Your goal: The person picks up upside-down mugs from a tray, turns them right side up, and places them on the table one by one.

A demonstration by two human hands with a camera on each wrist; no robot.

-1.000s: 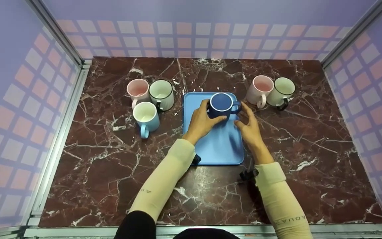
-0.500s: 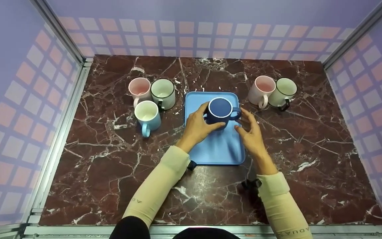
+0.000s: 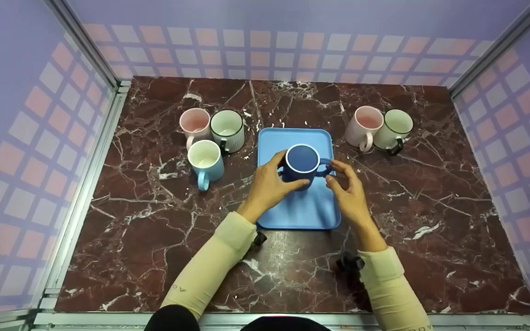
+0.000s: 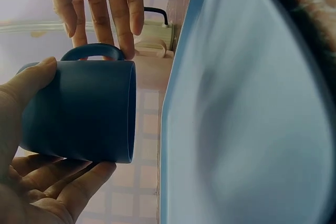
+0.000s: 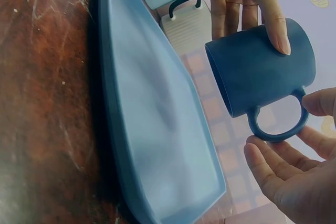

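Observation:
My left hand [image 3: 268, 185] grips the body of a dark blue mug [image 3: 302, 162], thumb on the near side and fingers round the far side. The mug is upside down: its base with a white ring faces up in the head view. In both wrist views its rim points toward the light blue tray [image 3: 299, 216], with a gap between them. Beside the mug's handle [image 5: 278, 139] is my right hand [image 3: 350, 195], palm toward the mug. Its fingers look fairly straight and their tips are at the handle; the wrist views do not show them wrapped round it.
At left stand a pink mug [image 3: 195, 120], a white mug with a black handle [image 3: 228, 131] and a light blue mug [image 3: 206, 161]. At right stand another pink mug [image 3: 365, 124] and another white mug [image 3: 394, 128]. Patterned walls bound the marble table [image 3: 154, 257].
Both hands and the dark blue mug have moved toward the person, from the tray's far end to about its middle. The mug's handle still points right, and the other mugs stand where they were.

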